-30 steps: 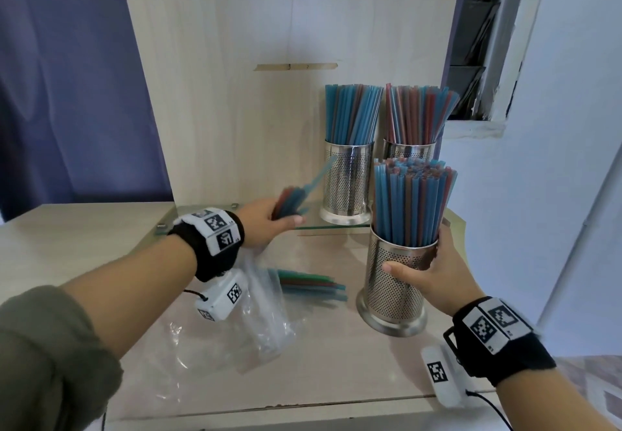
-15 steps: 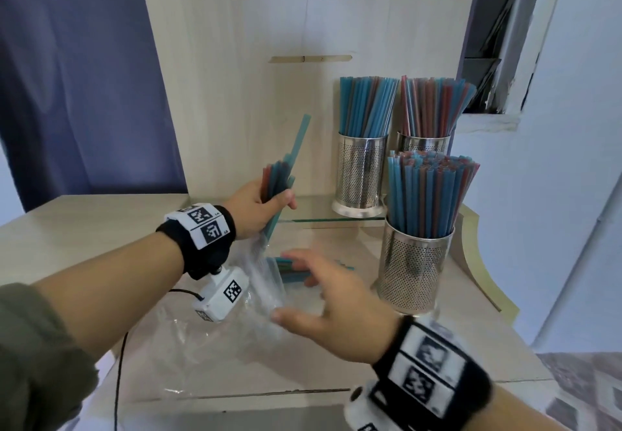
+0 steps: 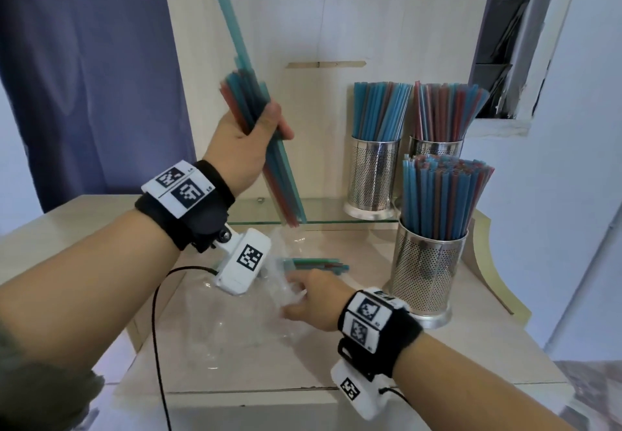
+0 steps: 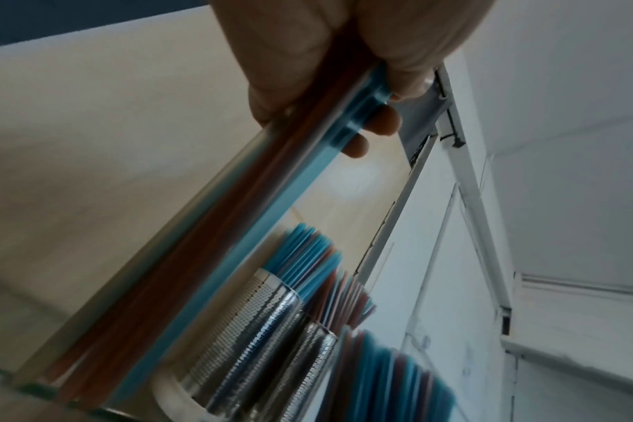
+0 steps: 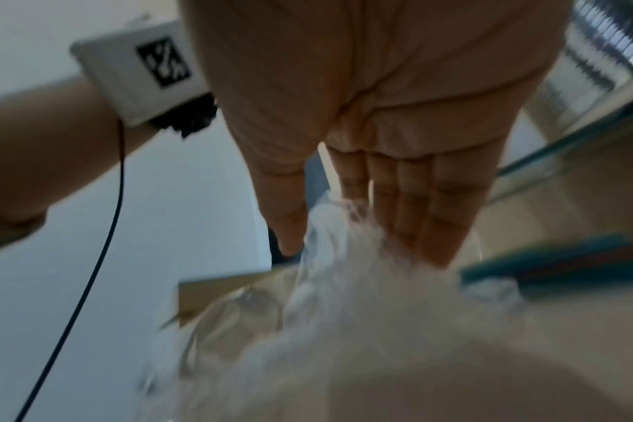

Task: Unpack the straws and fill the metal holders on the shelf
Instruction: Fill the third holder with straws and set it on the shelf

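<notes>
a: head view, report.

b: my left hand (image 3: 247,141) is raised in front of the wooden back panel (image 3: 336,20), fingers curled round a bundle of straws (image 3: 266,148), blue and red, tilted, one blue straw standing well above the rest. my right hand (image 3: 311,299) is low over the table (image 3: 471,356), fingers extended onto the clear plastic bag (image 3: 235,323); it grips nothing that i can see. a few loose straws (image 3: 319,264) lie flat just beyond its fingertips. one full metal holder (image 3: 425,272) stands on the table to the right; two more holders (image 3: 373,175) (image 3: 436,148), both packed with straws, stand on the glass shelf (image 3: 323,212) behind it.

a: left wrist view?

b: blurred. the left hand (image 4: 344,51) is wrapped round the bundle of straws (image 4: 214,242), fingertips (image 4: 383,122) showing past its far side. the shelf holders (image 4: 257,337) sit below the bundle, straws fanned out of their tops.

a: right wrist view?

b: also blurred. the right hand (image 5: 380,114) shows its palm, fingers (image 5: 423,217) straight and together, tips touching the crumpled plastic bag (image 5: 344,314). the thumb lies beside the plastic; whether it pinches, i cannot tell. the loose straws (image 5: 560,262) lie just right of the fingers.
</notes>
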Demonstrator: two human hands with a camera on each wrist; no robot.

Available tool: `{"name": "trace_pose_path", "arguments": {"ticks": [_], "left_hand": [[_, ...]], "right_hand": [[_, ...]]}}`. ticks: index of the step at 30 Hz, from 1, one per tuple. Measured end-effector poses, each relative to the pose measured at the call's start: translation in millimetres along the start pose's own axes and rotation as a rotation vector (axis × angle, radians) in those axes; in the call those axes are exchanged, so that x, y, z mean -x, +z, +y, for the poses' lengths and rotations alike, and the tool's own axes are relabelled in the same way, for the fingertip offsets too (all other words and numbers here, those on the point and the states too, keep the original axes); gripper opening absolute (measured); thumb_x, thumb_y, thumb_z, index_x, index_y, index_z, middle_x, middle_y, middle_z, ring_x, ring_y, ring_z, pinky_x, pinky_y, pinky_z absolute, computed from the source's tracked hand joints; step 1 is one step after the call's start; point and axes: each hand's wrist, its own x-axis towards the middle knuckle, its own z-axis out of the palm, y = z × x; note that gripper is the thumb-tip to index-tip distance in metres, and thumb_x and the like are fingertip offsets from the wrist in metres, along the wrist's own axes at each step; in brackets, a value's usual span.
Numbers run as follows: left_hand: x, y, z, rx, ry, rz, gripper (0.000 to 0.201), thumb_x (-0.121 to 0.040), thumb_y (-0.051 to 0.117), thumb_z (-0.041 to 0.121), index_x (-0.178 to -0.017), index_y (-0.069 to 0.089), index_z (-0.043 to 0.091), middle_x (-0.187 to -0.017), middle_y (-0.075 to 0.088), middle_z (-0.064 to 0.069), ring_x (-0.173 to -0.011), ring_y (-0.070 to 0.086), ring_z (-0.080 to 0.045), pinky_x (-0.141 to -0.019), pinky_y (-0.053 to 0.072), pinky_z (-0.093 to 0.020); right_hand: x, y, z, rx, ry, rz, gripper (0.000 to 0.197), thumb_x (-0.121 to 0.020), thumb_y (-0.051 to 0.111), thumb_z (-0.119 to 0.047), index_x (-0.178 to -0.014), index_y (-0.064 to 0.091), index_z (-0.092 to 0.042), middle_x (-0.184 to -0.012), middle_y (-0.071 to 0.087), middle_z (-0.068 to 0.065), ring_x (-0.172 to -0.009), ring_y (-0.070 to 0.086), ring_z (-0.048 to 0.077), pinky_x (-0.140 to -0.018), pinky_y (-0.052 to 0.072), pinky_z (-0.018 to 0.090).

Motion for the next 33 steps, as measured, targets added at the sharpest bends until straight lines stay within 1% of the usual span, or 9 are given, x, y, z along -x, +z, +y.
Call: {"name": "trace_pose_path", "arguments": {"ticks": [4, 8, 13, 16, 20, 24, 26, 30, 33], "left_hand": [[16, 10, 1, 0.160, -0.179, -0.105, 0.028, -0.084, 0.055, 0.053, -0.069, 0.071, 0.037, -0.083, 0.066, 0.009, -0.093, 0.057, -0.018, -0.090, 0.047, -0.042], [52, 48, -16, 0.029, -0.303, -0.290, 0.021, -0.094, 0.054, 0.043, -0.093, 0.066, 0.027, -0.093, 0.062, 0.011, -0.089, 0.057, -0.001, -0.084, 0.047, -0.014], [95, 90, -51, -0.052, -0.474, -0.432, 0.087, -0.062, 0.054, 0.084, -0.107, 0.068, 0.011, -0.115, 0.067, -0.014, -0.110, 0.062, -0.026, -0.097, 0.049, -0.044], [105, 100, -63, -0.044, -0.486, -0.506, 0.070, -0.066, 0.057, 0.081, -0.100, 0.067, 0.021, -0.106, 0.067, -0.013, -0.099, 0.063, -0.024, -0.093, 0.051, -0.048], [115, 103, -67, -0.057, -0.469, -0.592, 0.047, -0.083, 0.058, 0.060, -0.114, 0.057, 0.025, -0.106, 0.065, 0.000, -0.101, 0.059, -0.015, -0.093, 0.049, -0.029], [116, 104, -56, -0.081, -0.445, -0.642, 0.038, -0.096, 0.054, 0.031, -0.132, 0.046, 0.022, -0.110, 0.057, 0.019, -0.105, 0.054, 0.005, -0.083, 0.043, -0.006], [114, 101, -54, -0.107, -0.435, -0.643, 0.044, -0.093, 0.060, 0.024, -0.134, 0.044, 0.017, -0.111, 0.057, 0.016, -0.112, 0.056, -0.003, -0.086, 0.044, -0.007], [94, 70, -61, -0.682, -0.213, -0.802, 0.095, -0.058, 0.060, 0.084, -0.137, 0.038, 0.036, -0.130, 0.047, 0.012, -0.122, 0.044, -0.014, -0.105, 0.038, -0.037], [71, 46, -61, -0.896, -0.300, -0.864, 0.079, -0.063, 0.059, 0.082, -0.127, 0.048, 0.037, -0.126, 0.048, 0.013, -0.121, 0.039, -0.014, -0.106, 0.034, -0.040]], "right_hand": [[35, -48, 16, -0.092, 0.038, 0.348, 0.057, -0.073, 0.074, -0.044, -0.122, 0.049, -0.028, -0.122, 0.051, -0.006, -0.112, 0.052, 0.014, -0.099, 0.045, 0.036], [78, -84, 24, -0.148, -0.006, 0.324, 0.074, -0.072, 0.075, -0.039, -0.136, 0.039, -0.026, -0.132, 0.040, -0.010, -0.124, 0.040, 0.008, -0.105, 0.037, 0.029], [96, -101, 35, -0.385, -0.114, 0.486, 0.076, -0.071, 0.062, -0.026, -0.142, 0.036, -0.025, -0.139, 0.042, -0.006, -0.126, 0.042, 0.004, -0.108, 0.040, 0.035], [94, -105, 36, -0.433, -0.152, 0.479, 0.071, -0.084, 0.071, -0.018, -0.146, 0.036, -0.025, -0.141, 0.044, -0.006, -0.129, 0.042, 0.005, -0.111, 0.038, 0.038], [75, -104, 36, -0.345, -0.154, 0.438, 0.082, -0.079, 0.073, -0.047, -0.147, 0.033, -0.026, -0.142, 0.047, -0.010, -0.132, 0.042, 0.005, -0.111, 0.038, 0.035], [50, -93, 24, -0.360, -0.172, 0.394, 0.061, -0.078, 0.077, -0.043, -0.129, 0.055, -0.020, -0.123, 0.063, -0.005, -0.112, 0.060, 0.006, -0.094, 0.047, 0.020], [40, -85, 20, -0.479, -0.186, 0.439, 0.031, -0.084, 0.074, -0.029, -0.107, 0.068, -0.009, -0.100, 0.072, 0.009, -0.090, 0.068, 0.012, -0.076, 0.053, 0.017], [35, -82, 27, -0.650, -0.202, 0.577, 0.027, -0.092, 0.064, -0.024, -0.077, 0.065, -0.002, -0.068, 0.068, 0.009, -0.062, 0.063, 0.015, -0.064, 0.057, 0.032], [43, -89, 34, -0.610, -0.239, 0.698, 0.029, -0.095, 0.061, -0.025, -0.071, 0.061, -0.008, -0.061, 0.066, 0.003, -0.055, 0.060, 0.011, -0.059, 0.051, 0.023]]}}
